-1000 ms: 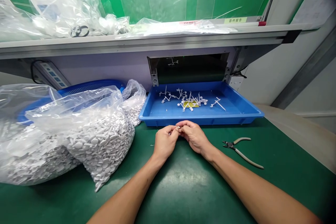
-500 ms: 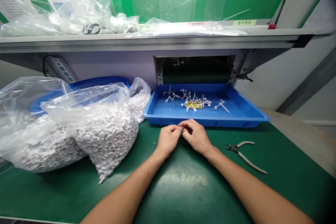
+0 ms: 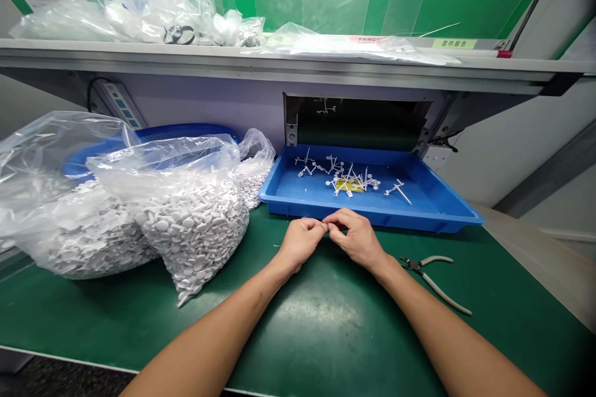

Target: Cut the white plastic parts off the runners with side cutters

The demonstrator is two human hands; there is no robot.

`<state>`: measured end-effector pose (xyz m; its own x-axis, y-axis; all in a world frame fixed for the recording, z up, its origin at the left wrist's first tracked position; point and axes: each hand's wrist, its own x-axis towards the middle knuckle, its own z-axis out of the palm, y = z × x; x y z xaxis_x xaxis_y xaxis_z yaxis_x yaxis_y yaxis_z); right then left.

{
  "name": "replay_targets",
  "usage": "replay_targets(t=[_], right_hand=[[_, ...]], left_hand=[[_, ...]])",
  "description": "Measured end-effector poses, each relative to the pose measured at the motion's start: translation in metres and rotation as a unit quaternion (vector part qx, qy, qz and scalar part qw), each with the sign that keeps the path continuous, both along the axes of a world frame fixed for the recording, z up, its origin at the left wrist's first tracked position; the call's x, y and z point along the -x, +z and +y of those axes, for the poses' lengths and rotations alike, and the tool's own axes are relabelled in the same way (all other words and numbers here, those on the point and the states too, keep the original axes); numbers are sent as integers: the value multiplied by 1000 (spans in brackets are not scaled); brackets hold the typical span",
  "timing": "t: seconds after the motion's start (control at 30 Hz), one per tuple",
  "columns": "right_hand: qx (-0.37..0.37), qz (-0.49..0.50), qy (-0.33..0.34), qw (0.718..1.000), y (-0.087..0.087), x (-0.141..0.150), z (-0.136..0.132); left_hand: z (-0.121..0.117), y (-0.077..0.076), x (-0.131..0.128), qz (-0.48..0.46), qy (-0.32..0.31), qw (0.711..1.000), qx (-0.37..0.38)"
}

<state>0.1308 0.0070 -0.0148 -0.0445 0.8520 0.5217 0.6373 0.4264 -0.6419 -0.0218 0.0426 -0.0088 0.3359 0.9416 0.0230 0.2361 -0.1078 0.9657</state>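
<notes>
My left hand point(image 3: 300, 243) and my right hand point(image 3: 356, 237) meet just in front of the blue plastic tray point(image 3: 428, 220), above the green mat. Their fingertips pinch a tiny white plastic piece point(image 3: 325, 227), mostly hidden by my fingers. Inside the tray lie several white moulded plastic parts on runners point(image 3: 342, 177), out of reach of my fingertips. Steel pliers with pale grips point(image 3: 426, 276) rest on the mat to the right of my right hand, not touching it.
Two bulging clear bags of white plastic parts point(image 3: 195, 229) sit left of my hands, with a blue basket point(image 3: 186, 131) behind them. A shelf point(image 3: 279, 56) holding plastic bags runs overhead. A dark slot point(image 3: 358, 124) opens behind the tray.
The whole scene has shifted slightly right in view as my head moved. My hands stay together, pinching the tiny piece. The pliers and tray have not moved on the bench.
</notes>
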Motion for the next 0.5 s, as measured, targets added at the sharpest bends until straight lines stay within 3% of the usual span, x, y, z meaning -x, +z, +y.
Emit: replay_targets(t=[0.17, 0.3, 0.5], right_hand=[[28, -8, 30, 999, 2, -5, 0], [34, 13, 2, 999, 5, -5, -1], [72, 93, -14, 993, 6, -2, -1]], left_hand=[[-2, 2, 3, 2, -4, 1000, 23], [-2, 5, 3, -11, -16, 1000, 19], [0, 2, 2, 7, -41, 991, -126]])
